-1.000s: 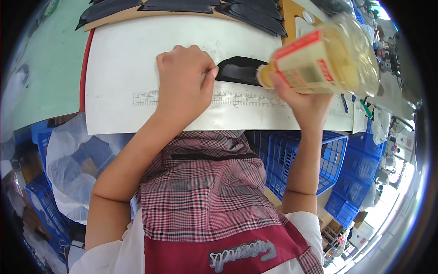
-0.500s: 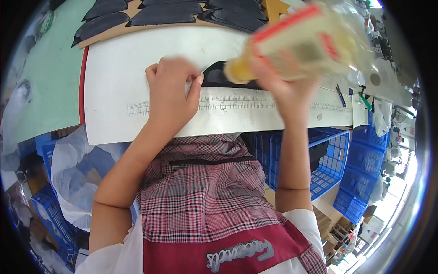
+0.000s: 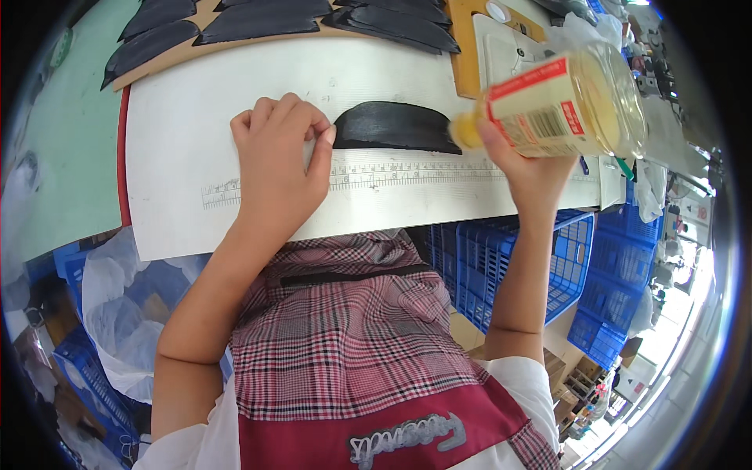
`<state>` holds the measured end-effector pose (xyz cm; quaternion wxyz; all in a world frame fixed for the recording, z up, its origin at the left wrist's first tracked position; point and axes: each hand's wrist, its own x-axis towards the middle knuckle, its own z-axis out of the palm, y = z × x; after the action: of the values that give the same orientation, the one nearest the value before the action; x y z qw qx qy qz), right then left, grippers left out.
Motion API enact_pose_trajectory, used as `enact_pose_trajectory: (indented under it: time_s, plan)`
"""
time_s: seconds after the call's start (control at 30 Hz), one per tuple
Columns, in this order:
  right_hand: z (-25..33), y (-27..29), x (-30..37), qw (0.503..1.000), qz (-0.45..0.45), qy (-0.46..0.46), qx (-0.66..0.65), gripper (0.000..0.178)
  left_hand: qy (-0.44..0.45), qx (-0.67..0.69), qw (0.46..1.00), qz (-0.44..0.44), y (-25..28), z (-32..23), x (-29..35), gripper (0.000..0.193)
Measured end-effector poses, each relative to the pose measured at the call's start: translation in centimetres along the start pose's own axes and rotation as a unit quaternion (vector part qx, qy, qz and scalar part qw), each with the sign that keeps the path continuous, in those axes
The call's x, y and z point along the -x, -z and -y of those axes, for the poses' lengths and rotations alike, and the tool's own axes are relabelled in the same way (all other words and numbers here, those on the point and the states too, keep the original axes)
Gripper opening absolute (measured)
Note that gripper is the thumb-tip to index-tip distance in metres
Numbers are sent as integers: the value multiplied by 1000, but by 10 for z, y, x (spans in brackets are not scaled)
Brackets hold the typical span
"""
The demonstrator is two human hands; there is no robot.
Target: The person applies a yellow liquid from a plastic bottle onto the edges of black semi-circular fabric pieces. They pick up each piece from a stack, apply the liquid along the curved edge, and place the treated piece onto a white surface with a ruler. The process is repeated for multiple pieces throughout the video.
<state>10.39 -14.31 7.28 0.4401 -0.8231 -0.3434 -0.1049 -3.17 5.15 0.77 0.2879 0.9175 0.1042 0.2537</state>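
Note:
A flat black crescent-shaped piece (image 3: 395, 127) lies on the white board, its curved edge on the far side and its straight edge toward me. My left hand (image 3: 282, 153) pinches its left tip between thumb and forefinger, the other fingers curled. In my right hand (image 3: 540, 180) is a clear plastic bottle (image 3: 540, 106) with a red-and-cream label and pale yellow liquid. It is tipped almost on its side, its yellow nozzle end pointing left at the piece's right tip. Whether the nozzle touches the piece I cannot tell.
Printed ruler marks (image 3: 407, 176) run along the near part of the white board (image 3: 196, 141). Several black pieces (image 3: 262, 19) rest on a brown sheet at the back. Blue crates (image 3: 501, 258) stand below the near edge, and a plastic-lined bin (image 3: 117, 313) is at lower left.
The bottle in my right hand has moved right along the black piece, uncovering more of it. My left hand still pinches the left tip. The whole view has shifted slightly.

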Motion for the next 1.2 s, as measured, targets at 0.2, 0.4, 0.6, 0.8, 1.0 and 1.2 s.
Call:
enact_pose_trajectory:
  time_s: [0.2, 0.4, 0.6, 0.8, 1.0, 1.2]
  plan:
    - [-46, 45, 33, 953, -115, -209, -188, 42, 11, 7, 999, 43, 10, 0, -3, 3]
    - [-50, 13, 52, 858, -116, -217, -451, 74, 58, 37, 996, 61, 21, -4, -11, 15]
    - [-45, -9, 62, 801, -72, -190, -563, 76, -67, -84, 993, 39, 22, -14, -14, 30]
    - [-41, -12, 62, 789, -60, -176, -585, 79, -93, -138, 986, 25, 26, -16, -11, 29]
    - [-37, -12, 63, 786, -69, -182, -587, 81, -110, -108, 988, 10, 27, -24, -8, 24]
    - [-39, -13, 63, 784, -74, -191, -586, 81, 118, 59, 989, 71, 36, -28, -10, 23]
